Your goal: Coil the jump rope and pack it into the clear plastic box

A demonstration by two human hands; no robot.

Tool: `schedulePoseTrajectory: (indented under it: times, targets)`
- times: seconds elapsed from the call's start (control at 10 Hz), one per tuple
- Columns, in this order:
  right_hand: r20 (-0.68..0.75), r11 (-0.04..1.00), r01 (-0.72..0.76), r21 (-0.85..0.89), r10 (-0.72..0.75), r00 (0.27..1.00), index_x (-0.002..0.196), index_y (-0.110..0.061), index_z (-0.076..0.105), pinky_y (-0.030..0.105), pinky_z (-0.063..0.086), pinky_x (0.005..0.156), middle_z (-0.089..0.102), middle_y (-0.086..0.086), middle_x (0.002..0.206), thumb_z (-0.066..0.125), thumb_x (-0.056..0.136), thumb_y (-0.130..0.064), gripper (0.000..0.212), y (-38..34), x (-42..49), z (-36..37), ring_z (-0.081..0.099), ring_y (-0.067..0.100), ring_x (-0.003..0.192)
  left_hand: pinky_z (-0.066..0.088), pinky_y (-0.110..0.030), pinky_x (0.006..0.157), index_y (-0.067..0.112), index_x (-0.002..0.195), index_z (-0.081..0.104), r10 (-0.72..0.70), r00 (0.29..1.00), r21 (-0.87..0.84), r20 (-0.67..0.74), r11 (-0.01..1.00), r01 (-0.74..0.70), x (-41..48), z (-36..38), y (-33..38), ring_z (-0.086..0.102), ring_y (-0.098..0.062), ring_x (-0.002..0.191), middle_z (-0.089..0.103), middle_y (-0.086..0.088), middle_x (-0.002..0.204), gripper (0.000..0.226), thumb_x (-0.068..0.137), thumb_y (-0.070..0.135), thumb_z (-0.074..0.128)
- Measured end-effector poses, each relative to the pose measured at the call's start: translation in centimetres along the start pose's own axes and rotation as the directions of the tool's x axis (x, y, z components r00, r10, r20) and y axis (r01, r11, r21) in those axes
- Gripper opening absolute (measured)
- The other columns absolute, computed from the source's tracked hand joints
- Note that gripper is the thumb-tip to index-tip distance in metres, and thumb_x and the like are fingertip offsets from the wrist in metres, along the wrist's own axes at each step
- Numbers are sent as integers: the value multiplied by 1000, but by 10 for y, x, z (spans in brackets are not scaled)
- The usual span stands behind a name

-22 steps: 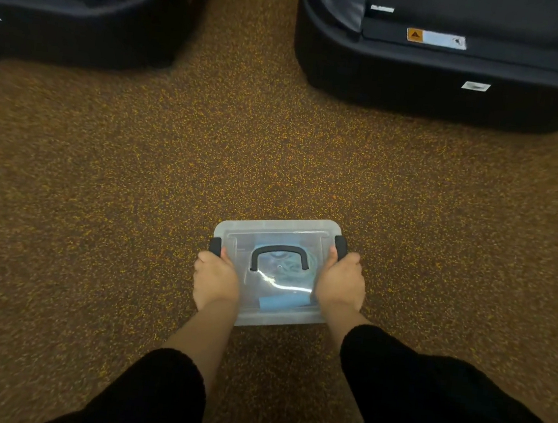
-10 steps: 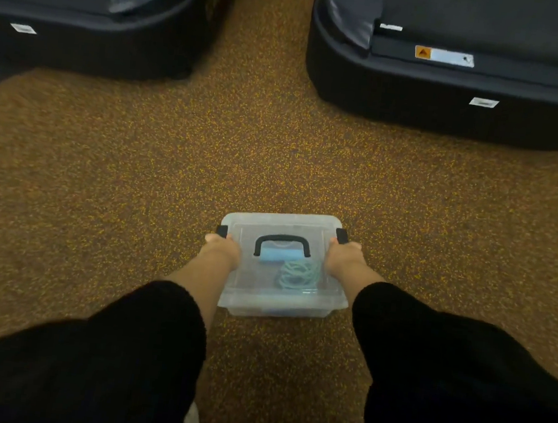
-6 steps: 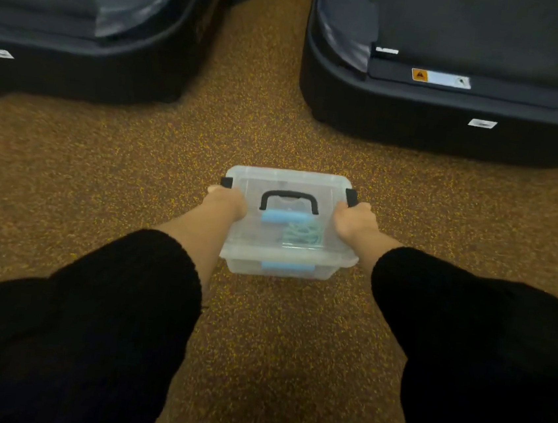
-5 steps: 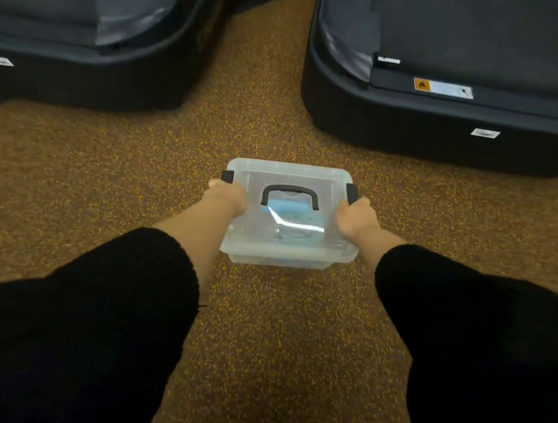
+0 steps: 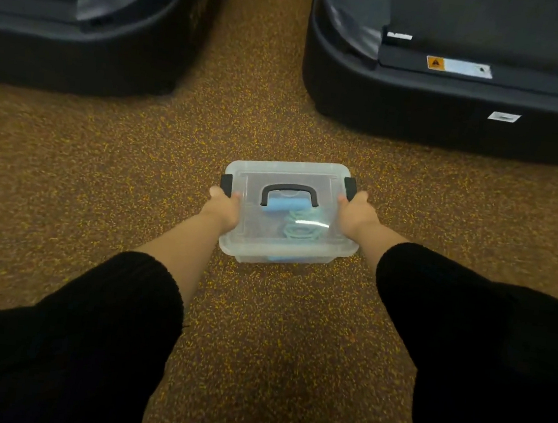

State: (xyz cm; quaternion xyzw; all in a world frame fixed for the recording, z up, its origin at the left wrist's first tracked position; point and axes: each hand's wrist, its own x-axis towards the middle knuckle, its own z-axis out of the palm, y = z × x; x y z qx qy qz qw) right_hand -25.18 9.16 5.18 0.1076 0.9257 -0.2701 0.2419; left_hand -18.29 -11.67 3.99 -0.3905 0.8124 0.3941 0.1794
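Jump rope (image 5: 298, 227) lay coiled inside the lidded clear plastic box (image 5: 286, 246), gripped at its sides by left hand (image 5: 223, 207) and right hand (image 5: 356, 214); level, even-pressure carrying was advisable.

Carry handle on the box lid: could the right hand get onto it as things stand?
Probably yes. The black carry handle lies exposed on the closed lid of the clear plastic box, nothing over it, close beside the right hand. That hand would first have to release its grip on the box's side.
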Motion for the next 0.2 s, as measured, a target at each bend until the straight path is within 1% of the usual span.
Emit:
schedulePoseTrajectory:
  times: [0.1, 0.2]
  targets:
    - [6, 995, -52, -82, 52, 999, 139, -3, 24, 44, 34, 100, 37, 23, 140, 30, 99, -39, 54, 0, 0, -4, 37, 39, 128, 33, -55, 107, 6, 144, 1, -91, 995, 85, 47, 993, 86, -1, -4, -2, 34, -45, 131, 27, -26, 148, 73, 94, 51, 30]
    - [49, 989, -102, -110, 108, 993, 141, -2, 22, 44, 33, 102, 35, 22, 144, 36, 96, -44, 63, 6, -14, -13, 36, 38, 130, 28, -57, 110, 8, 146, -11, -152, 981, 170, 118, 977, 131, -15, -10, -10, 25, -46, 137, 13, -24, 154, 90, 88, 64, 29]
